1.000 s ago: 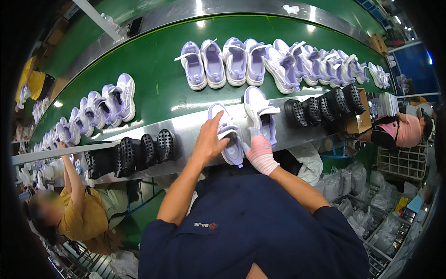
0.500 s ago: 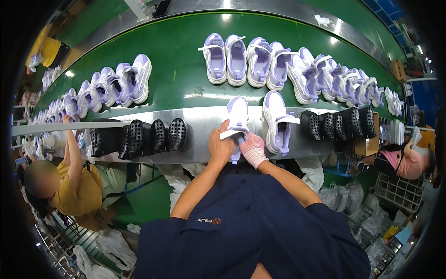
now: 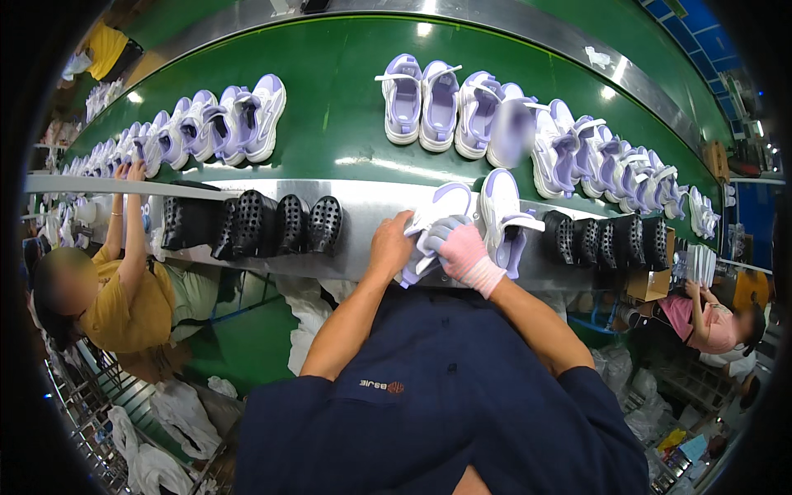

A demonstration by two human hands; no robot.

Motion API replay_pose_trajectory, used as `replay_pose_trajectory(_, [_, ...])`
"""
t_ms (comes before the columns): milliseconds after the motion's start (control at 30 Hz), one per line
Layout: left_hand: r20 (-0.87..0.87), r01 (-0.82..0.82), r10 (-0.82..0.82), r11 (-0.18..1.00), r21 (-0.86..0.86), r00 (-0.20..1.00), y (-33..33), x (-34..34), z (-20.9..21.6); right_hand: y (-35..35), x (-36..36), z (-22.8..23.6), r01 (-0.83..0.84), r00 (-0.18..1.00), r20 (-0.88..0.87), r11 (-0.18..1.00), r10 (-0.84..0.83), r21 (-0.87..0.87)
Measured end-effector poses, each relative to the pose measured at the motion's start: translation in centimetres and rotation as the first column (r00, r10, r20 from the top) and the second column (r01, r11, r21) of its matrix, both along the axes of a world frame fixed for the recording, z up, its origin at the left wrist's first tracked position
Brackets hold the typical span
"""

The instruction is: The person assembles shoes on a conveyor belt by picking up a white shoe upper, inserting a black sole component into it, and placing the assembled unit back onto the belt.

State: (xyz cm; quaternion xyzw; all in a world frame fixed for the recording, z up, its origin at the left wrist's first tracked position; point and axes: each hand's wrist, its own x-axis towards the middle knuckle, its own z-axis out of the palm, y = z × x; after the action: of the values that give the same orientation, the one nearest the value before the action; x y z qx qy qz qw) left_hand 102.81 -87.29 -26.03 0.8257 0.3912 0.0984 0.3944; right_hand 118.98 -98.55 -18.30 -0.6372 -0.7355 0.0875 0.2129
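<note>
A white and lavender sneaker [image 3: 450, 200] rests on the metal ledge in front of me, its toe pointing away and tilted to the right. My bare left hand [image 3: 391, 247] grips it along the left side. On my right hand [image 3: 467, 252] is a glove with grey fingers and a pink palm and cuff; its fingers curl over the shoe's opening, near the strap. Which part they pinch is hidden beneath them. Close by on the right stands a second matching sneaker [image 3: 503, 216], its strap sticking out to the right.
Beyond the ledge [image 3: 371, 195], a green conveyor surface [image 3: 330, 115] carries rows of similar sneakers left [image 3: 266, 115] and right [image 3: 441, 107]. Black perforated shoe forms stand left [image 3: 324, 224] and right [image 3: 584, 239]. People sit at either side: yellow top [image 3: 136, 309], pink top [image 3: 705, 320].
My right hand has come up from the shoe's heel opening to lie over its top. The held shoe's toe has swung to the right. My left hand keeps its side grip.
</note>
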Motion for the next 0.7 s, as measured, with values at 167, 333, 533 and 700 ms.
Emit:
replay_pose_trajectory(167, [-0.018,0.106,-0.107,0.993,-0.047,0.994,0.1,0.7,2.7,1.4,0.2,-1.7,-0.050,0.996,-0.079,0.987,0.038,-0.153])
replay_pose_trajectory(333, [0.040,0.196,-0.199,0.979,0.061,0.979,-1.1,-0.6,4.6,-0.1,-0.1,0.6,0.445,0.891,0.028,0.857,-0.453,-0.260])
replay_pose_trajectory(533, [-0.027,0.219,-0.218,0.966,0.134,0.976,-2.6,-0.1,4.9,-4.4,-1.5,-1.9,0.651,0.633,-0.205,0.656,-0.747,-0.382])
replay_pose_trajectory(700, [-0.067,0.167,-0.166,0.986,0.021,0.984,-2.8,0.7,7.5,-4.9,-1.1,-1.0,0.586,0.735,-0.227,0.767,-0.639,-0.262])
